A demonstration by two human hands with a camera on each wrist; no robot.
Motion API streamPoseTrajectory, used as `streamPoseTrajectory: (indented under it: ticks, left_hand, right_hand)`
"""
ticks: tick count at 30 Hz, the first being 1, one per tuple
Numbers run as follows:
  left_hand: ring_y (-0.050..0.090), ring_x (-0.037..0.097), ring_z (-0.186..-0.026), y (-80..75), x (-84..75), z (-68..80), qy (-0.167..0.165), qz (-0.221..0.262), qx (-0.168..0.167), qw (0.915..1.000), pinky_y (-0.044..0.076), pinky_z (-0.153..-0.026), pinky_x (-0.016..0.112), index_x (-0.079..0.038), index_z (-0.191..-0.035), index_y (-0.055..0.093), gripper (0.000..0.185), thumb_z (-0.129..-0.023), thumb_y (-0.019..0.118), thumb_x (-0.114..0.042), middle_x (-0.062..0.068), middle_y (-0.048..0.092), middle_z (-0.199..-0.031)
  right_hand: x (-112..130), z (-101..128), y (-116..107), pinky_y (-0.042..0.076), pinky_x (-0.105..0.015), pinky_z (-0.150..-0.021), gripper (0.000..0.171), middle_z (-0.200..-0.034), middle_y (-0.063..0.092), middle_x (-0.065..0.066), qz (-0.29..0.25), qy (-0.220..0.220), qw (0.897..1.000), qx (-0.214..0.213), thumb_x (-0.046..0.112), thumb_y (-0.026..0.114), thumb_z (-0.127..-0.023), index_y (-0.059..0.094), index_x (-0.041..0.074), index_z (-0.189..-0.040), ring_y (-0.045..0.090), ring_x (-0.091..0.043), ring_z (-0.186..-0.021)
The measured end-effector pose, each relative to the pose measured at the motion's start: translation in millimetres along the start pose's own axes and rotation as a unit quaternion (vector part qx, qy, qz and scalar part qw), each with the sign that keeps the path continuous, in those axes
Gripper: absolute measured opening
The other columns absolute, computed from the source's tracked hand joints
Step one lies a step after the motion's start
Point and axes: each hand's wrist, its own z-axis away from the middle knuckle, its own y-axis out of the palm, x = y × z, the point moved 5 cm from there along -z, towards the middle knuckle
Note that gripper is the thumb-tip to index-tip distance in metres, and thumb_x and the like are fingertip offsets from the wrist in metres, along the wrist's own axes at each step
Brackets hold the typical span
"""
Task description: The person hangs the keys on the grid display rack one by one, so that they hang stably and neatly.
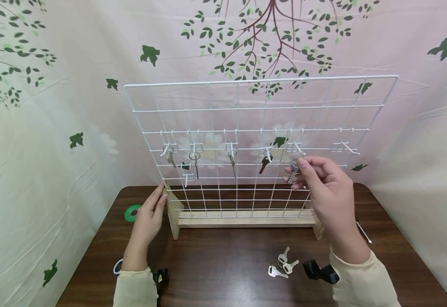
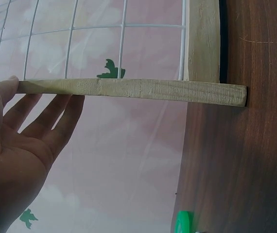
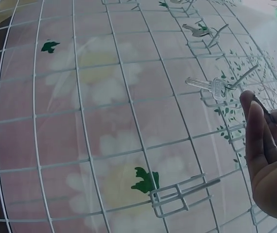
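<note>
A small silver key was pinched at its bow by the right hand, just beside a hook on the wire grid. Light, stiff, probably slippery. The wooden foot was touched by the left hand, fingers straight.

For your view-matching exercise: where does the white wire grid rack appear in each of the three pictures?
Head: the white wire grid rack stands centre frame on its wooden base.
Left wrist: only its lower corner shows, top left, above the wooden foot that the left hand touches.
Right wrist: its wires fill the frame.
Shared landmark: the green leaf print behind the wires.
</note>
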Motion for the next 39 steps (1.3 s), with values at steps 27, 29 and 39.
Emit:
streamPoseTrajectory:
  ticks: [27, 29, 39]
  left_hand:
    - [0.054, 0.039, -0.149, 0.8, 2.2, -1.0, 0.004, 0.004, -0.008, 1.0, 0.047, -0.116, 0.05, -0.016, -0.164, 0.045, 0.05, -0.115, 0.05, -0.024, 0.015, 0.049, -0.166]
    - [0.054, 0.038, -0.149, 0.5, 2.0, -1.6, 0.005, 0.006, -0.009, 0.9999, 0.048, -0.115, 0.049, -0.016, -0.164, 0.045, 0.049, -0.115, 0.05, -0.024, 0.014, 0.05, -0.166]
    - [0.054, 0.039, -0.149, 0.7, 0.5, -1.1, 0.003, 0.006, -0.01, 0.9999, 0.048, -0.115, 0.052, -0.014, -0.164, 0.046, 0.049, -0.116, 0.049, -0.024, 0.015, 0.049, -0.166]
  right_hand:
    - [-19, 0, -10, 0.063, -0.017, -0.069, 0.029, -0.101, 0.078, 0.018, 0.146, 0.058, 0.988, -0.002, 0.022, 0.071, -0.105, 0.07, 0.006, -0.129, 0.077, -0.004, -0.081]
    - [-16, 4, -13, 0.063, -0.016, -0.071, 0.031, -0.106, 0.078, 0.018, 0.148, 0.052, 0.988, -0.014, 0.019, 0.071, -0.105, 0.069, 0.007, -0.133, 0.078, -0.004, -0.085]
    - [-1, 20, -21, 0.06, -0.011, -0.074, 0.027, -0.105, 0.077, 0.004, 0.1, -0.032, 0.993, -0.06, -0.001, 0.07, -0.101, 0.069, -0.004, -0.127, 0.074, -0.004, -0.087]
